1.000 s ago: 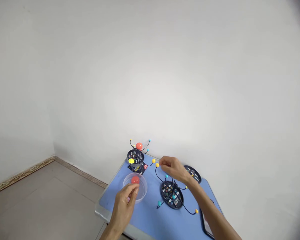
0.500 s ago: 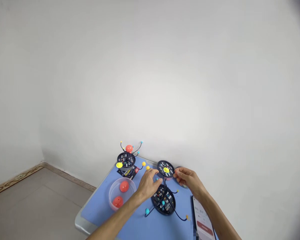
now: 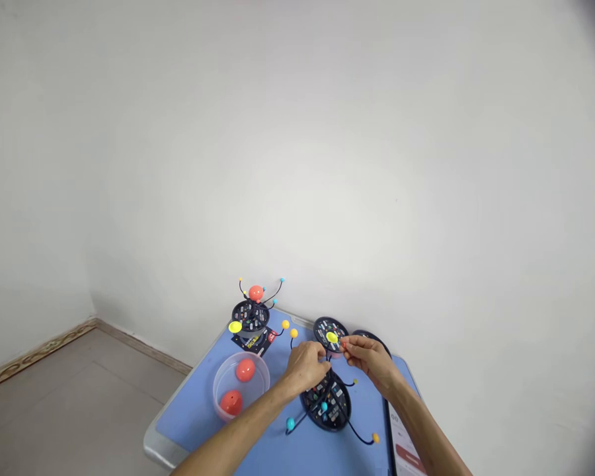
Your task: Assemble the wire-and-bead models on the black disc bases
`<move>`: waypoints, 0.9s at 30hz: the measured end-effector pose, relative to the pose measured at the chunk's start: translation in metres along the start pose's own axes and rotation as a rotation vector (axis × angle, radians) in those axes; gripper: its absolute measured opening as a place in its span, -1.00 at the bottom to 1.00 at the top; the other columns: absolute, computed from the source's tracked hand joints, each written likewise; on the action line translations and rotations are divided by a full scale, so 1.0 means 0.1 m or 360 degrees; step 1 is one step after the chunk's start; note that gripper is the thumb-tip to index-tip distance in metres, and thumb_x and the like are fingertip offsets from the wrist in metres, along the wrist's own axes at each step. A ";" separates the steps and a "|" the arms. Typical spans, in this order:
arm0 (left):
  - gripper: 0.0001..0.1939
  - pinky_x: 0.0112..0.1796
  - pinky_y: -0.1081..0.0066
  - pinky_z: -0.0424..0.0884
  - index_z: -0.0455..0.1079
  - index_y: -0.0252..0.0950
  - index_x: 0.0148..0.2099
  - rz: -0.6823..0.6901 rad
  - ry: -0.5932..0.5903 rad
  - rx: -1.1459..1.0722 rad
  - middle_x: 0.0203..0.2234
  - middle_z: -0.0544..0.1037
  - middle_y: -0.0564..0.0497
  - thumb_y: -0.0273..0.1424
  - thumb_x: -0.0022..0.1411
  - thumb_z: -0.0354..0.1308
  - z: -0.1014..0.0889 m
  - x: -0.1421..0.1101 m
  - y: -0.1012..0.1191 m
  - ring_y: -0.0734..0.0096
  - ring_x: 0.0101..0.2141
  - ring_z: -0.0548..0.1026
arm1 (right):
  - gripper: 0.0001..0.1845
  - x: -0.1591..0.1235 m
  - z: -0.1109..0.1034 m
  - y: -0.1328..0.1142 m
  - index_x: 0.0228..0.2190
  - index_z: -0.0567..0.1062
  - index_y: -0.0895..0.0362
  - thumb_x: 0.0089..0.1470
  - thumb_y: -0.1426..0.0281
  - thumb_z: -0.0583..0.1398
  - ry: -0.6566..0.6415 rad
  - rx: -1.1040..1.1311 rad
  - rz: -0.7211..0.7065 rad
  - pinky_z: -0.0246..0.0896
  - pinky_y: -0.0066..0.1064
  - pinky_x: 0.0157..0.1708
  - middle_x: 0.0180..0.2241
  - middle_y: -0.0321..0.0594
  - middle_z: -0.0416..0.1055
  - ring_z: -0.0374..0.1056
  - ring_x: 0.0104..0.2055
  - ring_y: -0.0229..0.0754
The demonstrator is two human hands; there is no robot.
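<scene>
A planet model (image 3: 334, 408) stands in from the worktop's (image 3: 272, 449) far edge, by the curled left hand (image 3: 306, 365), hold unclear; right hand (image 3: 369, 360) pinches red piece (image 3: 344, 344).

Looks softly lit, brightest midway across the white wall (image 3: 307, 172), greyer toward the left. Darkens and blurs at upper right. Shows the nearest printed black disc (image 3: 336, 416) too softly to read.

Print (image 3: 334, 418) on the near black disc (image 3: 332, 411) is illegible; the phone (image 3: 400, 439) is cropped below.
</scene>
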State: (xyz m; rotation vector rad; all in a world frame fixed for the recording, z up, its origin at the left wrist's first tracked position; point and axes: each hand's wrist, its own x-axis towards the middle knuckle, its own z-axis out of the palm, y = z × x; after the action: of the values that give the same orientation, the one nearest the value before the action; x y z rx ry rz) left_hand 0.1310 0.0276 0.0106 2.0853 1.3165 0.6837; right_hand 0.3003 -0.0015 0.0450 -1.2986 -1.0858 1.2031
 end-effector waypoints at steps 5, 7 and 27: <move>-0.82 -0.22 0.42 0.36 0.60 -0.21 -0.25 -0.0006 -0.0028 0.0031 -0.28 0.68 -0.02 -0.42 0.12 0.18 0.02 0.02 0.03 0.26 -0.19 0.58 | -0.61 0.02 0.05 0.05 -0.50 0.57 0.19 -0.38 0.19 0.43 -0.0066 -0.0029 -0.0001 0.24 -0.37 -0.42 -0.49 -0.18 0.50 0.32 -0.50 -0.26; -0.82 -0.24 0.42 0.35 0.61 -0.21 -0.28 -0.0007 -0.0035 0.0046 -0.30 0.68 -0.02 -0.43 0.13 0.17 0.02 0.03 0.04 0.26 -0.20 0.58 | -0.64 0.03 0.05 0.07 -0.49 0.56 0.19 -0.35 0.20 0.40 -0.0079 -0.0067 -0.0007 0.24 -0.35 -0.41 -0.49 -0.17 0.50 0.33 -0.49 -0.25; -0.74 -0.30 0.43 0.31 0.64 -0.12 -0.29 0.0031 -0.0011 0.0129 -0.37 0.69 0.02 -0.46 0.18 0.11 0.05 0.06 0.11 0.27 -0.25 0.60 | -0.81 0.16 0.03 0.22 -0.54 0.53 0.12 -0.23 0.28 0.19 -0.0126 -0.0771 -0.0288 0.12 -0.42 -0.57 -0.68 -0.38 0.32 0.19 -0.62 -0.27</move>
State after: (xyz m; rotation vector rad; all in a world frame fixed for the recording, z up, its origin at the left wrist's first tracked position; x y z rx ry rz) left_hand 0.1441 0.0281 0.0157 2.1656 1.3420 0.6404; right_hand 0.2978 0.0125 0.0215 -1.4809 -1.5840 0.8899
